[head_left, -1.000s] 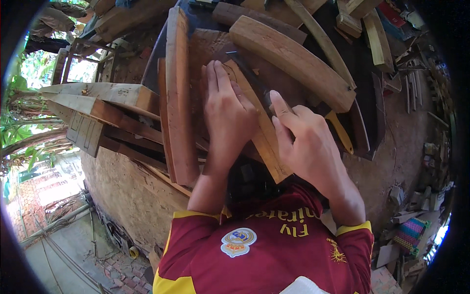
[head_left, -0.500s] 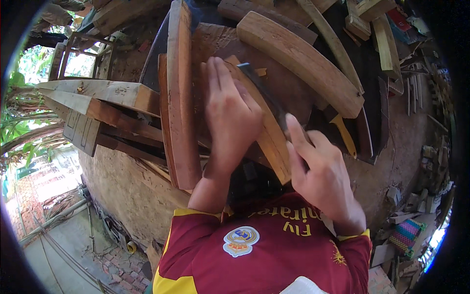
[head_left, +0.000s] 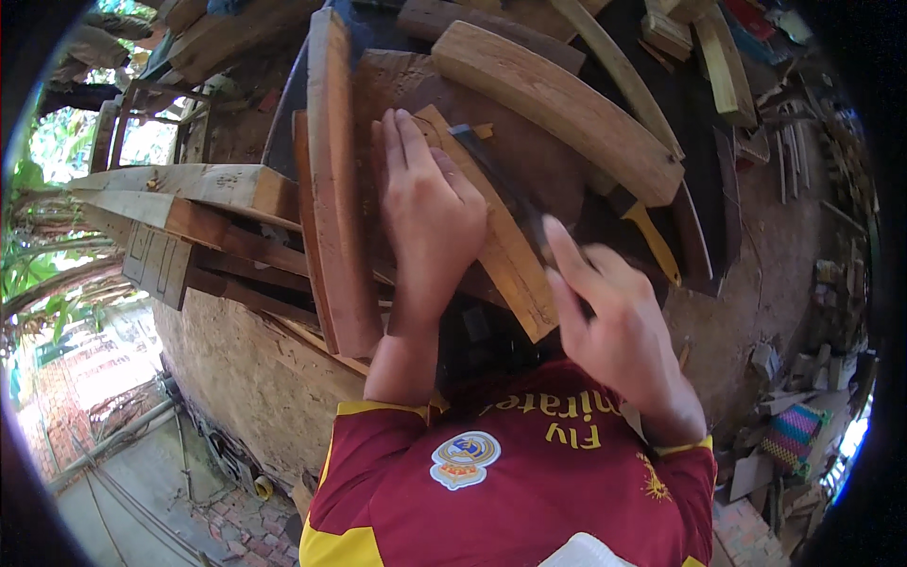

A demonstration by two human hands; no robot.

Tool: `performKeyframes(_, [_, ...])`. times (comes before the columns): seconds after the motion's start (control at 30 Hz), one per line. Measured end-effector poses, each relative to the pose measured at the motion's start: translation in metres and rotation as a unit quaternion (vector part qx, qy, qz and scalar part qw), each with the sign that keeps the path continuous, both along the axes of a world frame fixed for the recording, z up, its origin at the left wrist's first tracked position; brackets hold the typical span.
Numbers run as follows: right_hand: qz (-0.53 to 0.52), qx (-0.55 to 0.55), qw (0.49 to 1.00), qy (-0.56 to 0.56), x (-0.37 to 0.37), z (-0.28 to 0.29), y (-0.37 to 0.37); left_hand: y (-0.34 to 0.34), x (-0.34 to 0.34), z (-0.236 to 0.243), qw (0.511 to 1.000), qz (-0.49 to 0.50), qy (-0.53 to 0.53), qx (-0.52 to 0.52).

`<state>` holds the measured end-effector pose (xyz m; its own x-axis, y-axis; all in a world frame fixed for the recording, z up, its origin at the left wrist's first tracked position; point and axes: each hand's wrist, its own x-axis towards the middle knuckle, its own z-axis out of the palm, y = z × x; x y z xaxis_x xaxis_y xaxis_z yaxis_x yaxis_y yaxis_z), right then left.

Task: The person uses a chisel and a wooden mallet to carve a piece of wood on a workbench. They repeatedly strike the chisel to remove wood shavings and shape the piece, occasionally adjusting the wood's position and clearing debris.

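My left hand (head_left: 433,215) lies along a pale orange wooden block (head_left: 518,269), its fingers stretched out and close together; the thumb is mostly hidden. The block slants from the far side of the bench toward my body. In my right hand (head_left: 612,300) is a long, dark, flat chisel (head_left: 501,181) with a bright tip, its index finger stretched along the tool. The blade lies along the block's right edge, and its tip is near the block's far end. The fingers hide the handle.
A long upright beam (head_left: 331,180) stands left of my left hand. Beyond the block lies a thick curved wooden piece (head_left: 557,109). A yellow-handled brush (head_left: 655,248) rests at the right. More timbers (head_left: 217,189) jut out leftward over the bench.
The whole view has shifted slightly, so the bench things appear farther left. The chisel tip sits slightly farther back from the block's far end. Both hands keep nearly the same pose.
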<state>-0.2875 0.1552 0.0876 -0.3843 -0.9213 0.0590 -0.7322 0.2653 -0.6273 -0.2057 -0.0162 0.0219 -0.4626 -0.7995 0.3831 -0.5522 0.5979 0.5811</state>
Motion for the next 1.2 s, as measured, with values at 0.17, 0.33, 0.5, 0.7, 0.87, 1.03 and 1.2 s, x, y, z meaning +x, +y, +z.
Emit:
performKeyframes(0.17, [0.009,-0.015,0.999,-0.027,-0.007,0.000,0.003,-0.001,-0.001,0.001,1.000,0.011,0.000,0.009])
performKeyframes(0.33, [0.006,-0.026,0.994,-0.107,-0.010,0.000,0.067,0.002,0.000,0.000,0.999,0.029,0.002,0.019])
performKeyframes(0.5, [-0.022,-0.005,0.981,-0.191,-0.015,-0.001,0.113,0.001,0.000,0.003,0.999,0.025,0.014,0.037])
performKeyframes(0.7, [-0.136,-0.122,0.969,-0.168,-0.011,-0.003,0.128,0.003,-0.001,0.005,0.999,0.023,0.024,0.004])
performKeyframes(0.87, [-0.115,-0.331,0.914,-0.204,-0.034,-0.035,0.135,0.007,0.013,0.008,0.997,-0.024,0.060,-0.046])
performKeyframes(1.03, [-0.089,-0.519,0.800,-0.286,-0.041,-0.065,0.110,0.036,0.034,0.017,0.994,-0.094,-0.045,-0.011])
performKeyframes(1.2, [-0.001,-0.530,0.805,-0.268,-0.045,-0.058,0.074,0.036,0.065,0.029,0.963,-0.214,-0.149,0.062])
